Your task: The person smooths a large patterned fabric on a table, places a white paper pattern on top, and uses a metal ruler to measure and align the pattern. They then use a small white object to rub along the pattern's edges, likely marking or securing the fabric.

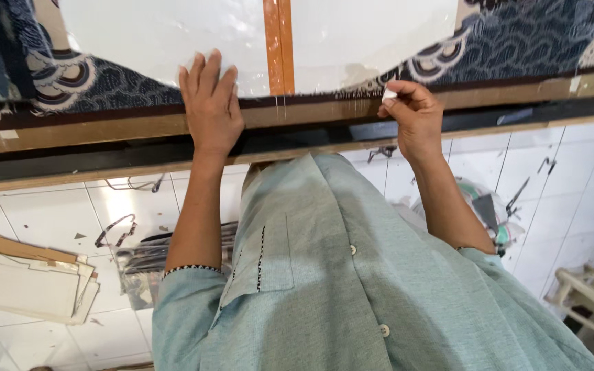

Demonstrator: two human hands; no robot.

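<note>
I see my left hand (209, 110) lying flat in the upper middle of the frame, fingers spread and pressed down on the lower edge of the white paper pattern (166, 38). The palm rests partly on the dark patterned fabric (111, 86) and partly on the wooden edge of the tabletop (91, 130). My right hand (414, 117) is to the right of it, at the same height, with the fingers curled together and pinching a small white piece of chalk (388, 95) between thumb and forefinger. The chalk tip is touching, or almost touching, the fabric just under the curved edge of the white pattern; I cannot tell which.

The white pattern fills the top of the frame between and above both hands. It looks smooth and a little shiny, with a rounded lower outline on the right side. An orange strip (278, 45) runs upright across its middle, between my two hands. The fabric under it is dark blue with cream and brown wave-like shapes, and it shows at the left and the right of the pattern.

Below the tabletop I see my light green shirt (324, 275), the white tiled floor (56, 213), and a stack of cardboard pieces (29, 278) at the lower left.
</note>
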